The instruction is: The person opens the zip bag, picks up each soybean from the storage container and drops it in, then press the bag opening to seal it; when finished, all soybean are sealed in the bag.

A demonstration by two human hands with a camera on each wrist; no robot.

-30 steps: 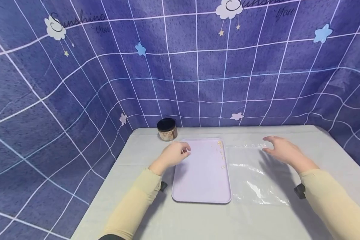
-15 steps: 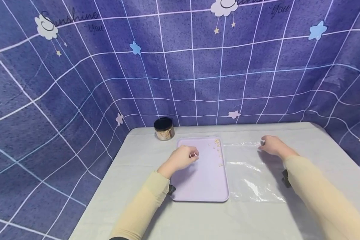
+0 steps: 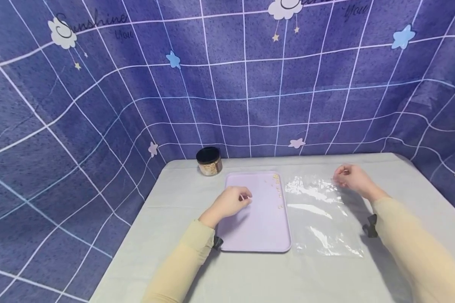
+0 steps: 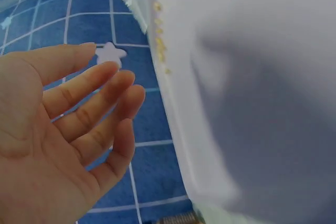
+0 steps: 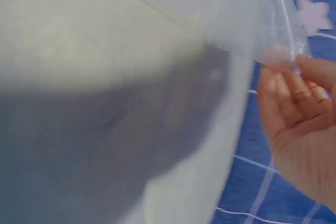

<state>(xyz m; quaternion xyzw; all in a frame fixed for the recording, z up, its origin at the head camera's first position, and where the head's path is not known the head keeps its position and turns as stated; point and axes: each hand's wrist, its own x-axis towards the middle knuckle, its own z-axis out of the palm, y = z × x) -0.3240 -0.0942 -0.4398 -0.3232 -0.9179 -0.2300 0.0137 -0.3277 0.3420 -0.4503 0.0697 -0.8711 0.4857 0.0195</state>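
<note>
My right hand (image 3: pixel 353 180) pinches the far right corner of a clear plastic bag (image 3: pixel 318 221) between thumb and fingers. That corner is raised, and shiny creases run across the bag's far part. In the right wrist view, the bag's clear film (image 5: pixel 247 14) stretches up and left from the fingertips. Over the left side of a pale purple tray (image 3: pixel 255 235) hovers my left hand (image 3: pixel 230 201), its fingers loosely bent around nothing. Several small yellowish bits (image 3: pixel 278 189) lie along the tray's right edge, as the left wrist view also shows.
A clear jar with a black lid (image 3: pixel 209 161) stands behind the tray's far left corner. A whitish cloth (image 3: pixel 167 219) covers the table. Blue checked fabric (image 3: pixel 227 84) hangs behind and at both sides.
My right hand has come to the bag's far right corner, pinched it and lifted it, bending the film. My left hand has shifted right over the tray and then stayed there.
</note>
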